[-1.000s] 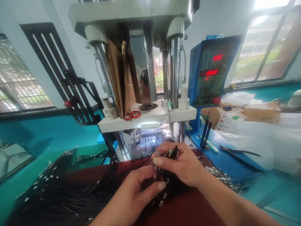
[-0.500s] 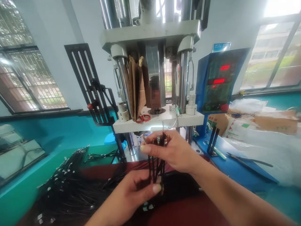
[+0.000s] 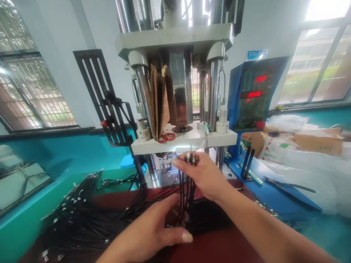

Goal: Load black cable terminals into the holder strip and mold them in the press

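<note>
A bunch of several thin black cables [image 3: 187,191] with metal end pieces hangs in front of me. My right hand [image 3: 206,175] is closed around its upper part, the metal ends showing above the thumb and fingers. Below it, my left hand [image 3: 156,228] is open beside the lower part of the bunch. Its thumb stands away from the cables while the other fingers reach behind them, partly hidden. Many more black cables [image 3: 85,219] with silvery ends lie in a large pile on the dark red surface [image 3: 216,244] to the left and under my hands.
Straight ahead stands a white press [image 3: 183,140] with metal columns, cardboard pieces [image 3: 158,106] and red-handled scissors [image 3: 167,137]. To the right are a blue control box [image 3: 253,95] with red digits, pliers [image 3: 287,184] on a blue surface, and plastic bags [image 3: 307,157].
My left thumb has come off the cables and the hand has opened slightly lower. My right hand still grips the upper ends, now bunched closer together.
</note>
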`<state>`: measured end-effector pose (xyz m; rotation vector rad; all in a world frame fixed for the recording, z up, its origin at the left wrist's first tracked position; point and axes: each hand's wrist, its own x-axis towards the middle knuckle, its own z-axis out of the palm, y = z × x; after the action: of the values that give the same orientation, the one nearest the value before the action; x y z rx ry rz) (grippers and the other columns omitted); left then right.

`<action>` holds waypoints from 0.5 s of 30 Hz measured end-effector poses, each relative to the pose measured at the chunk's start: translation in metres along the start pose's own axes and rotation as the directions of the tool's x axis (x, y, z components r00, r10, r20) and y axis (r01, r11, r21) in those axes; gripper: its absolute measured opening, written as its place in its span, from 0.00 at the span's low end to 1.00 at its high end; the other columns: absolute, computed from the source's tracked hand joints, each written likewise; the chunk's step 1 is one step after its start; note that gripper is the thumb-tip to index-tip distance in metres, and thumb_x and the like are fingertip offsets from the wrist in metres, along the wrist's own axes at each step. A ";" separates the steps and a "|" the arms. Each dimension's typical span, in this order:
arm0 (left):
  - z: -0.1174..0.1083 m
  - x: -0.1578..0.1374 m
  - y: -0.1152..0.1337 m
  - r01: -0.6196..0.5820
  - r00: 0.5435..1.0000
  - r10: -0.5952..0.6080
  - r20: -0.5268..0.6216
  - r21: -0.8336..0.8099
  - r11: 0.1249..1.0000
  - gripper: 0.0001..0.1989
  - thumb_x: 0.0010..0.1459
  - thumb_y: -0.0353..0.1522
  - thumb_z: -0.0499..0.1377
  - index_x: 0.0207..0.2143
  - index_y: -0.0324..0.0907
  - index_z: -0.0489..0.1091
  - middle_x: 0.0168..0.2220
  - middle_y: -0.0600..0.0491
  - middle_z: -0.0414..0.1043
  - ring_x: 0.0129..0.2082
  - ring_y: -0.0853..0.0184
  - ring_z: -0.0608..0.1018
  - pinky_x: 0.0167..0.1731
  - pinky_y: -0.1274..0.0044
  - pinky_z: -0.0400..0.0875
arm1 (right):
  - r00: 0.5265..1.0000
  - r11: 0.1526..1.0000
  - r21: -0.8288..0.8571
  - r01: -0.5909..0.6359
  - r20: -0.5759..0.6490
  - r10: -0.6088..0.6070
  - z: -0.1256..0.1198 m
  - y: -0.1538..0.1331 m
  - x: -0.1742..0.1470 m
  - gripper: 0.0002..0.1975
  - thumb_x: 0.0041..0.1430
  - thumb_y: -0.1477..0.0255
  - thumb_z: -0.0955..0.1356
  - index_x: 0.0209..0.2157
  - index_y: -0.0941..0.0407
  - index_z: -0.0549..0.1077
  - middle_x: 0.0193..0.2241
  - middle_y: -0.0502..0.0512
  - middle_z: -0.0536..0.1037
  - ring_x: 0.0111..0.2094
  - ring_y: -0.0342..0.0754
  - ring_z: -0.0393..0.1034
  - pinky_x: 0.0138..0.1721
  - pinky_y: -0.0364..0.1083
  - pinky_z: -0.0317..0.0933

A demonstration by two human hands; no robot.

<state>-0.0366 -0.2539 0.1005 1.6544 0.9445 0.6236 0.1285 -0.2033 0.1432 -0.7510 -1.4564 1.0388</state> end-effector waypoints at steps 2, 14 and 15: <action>0.016 0.002 0.000 -0.036 0.981 0.061 -0.186 0.134 0.990 0.28 0.45 0.37 0.68 0.50 0.45 0.66 0.46 0.49 0.72 0.44 0.59 0.72 0.44 0.71 0.64 | 0.996 0.999 0.031 -0.010 -0.091 0.013 -0.001 0.007 0.002 0.10 0.54 0.64 0.70 0.27 0.57 0.72 0.23 0.47 0.66 0.26 0.42 0.59 0.31 0.44 0.55; 0.017 0.027 -0.002 -0.027 0.986 -0.048 -0.162 -0.429 0.903 0.13 0.55 0.38 0.61 0.39 0.39 0.68 0.35 0.53 0.67 0.31 0.68 0.72 0.33 0.74 0.68 | 0.951 0.855 0.416 -0.310 0.138 0.278 -0.020 0.036 -0.004 0.15 0.51 0.61 0.73 0.30 0.56 0.67 0.16 0.39 0.55 0.17 0.36 0.46 0.17 0.39 0.38; 0.016 0.028 -0.002 -0.033 0.986 -0.037 -0.160 -0.413 0.910 0.13 0.54 0.37 0.62 0.38 0.39 0.69 0.35 0.53 0.68 0.31 0.69 0.71 0.33 0.75 0.67 | 0.946 0.845 0.427 -0.323 0.137 0.292 -0.021 0.038 -0.005 0.15 0.50 0.62 0.73 0.30 0.56 0.67 0.16 0.39 0.56 0.17 0.36 0.47 0.17 0.39 0.40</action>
<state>-0.0089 -0.2388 0.0918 1.2341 0.8586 0.9041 0.1460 -0.1878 0.1057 -0.6273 -1.1042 1.5947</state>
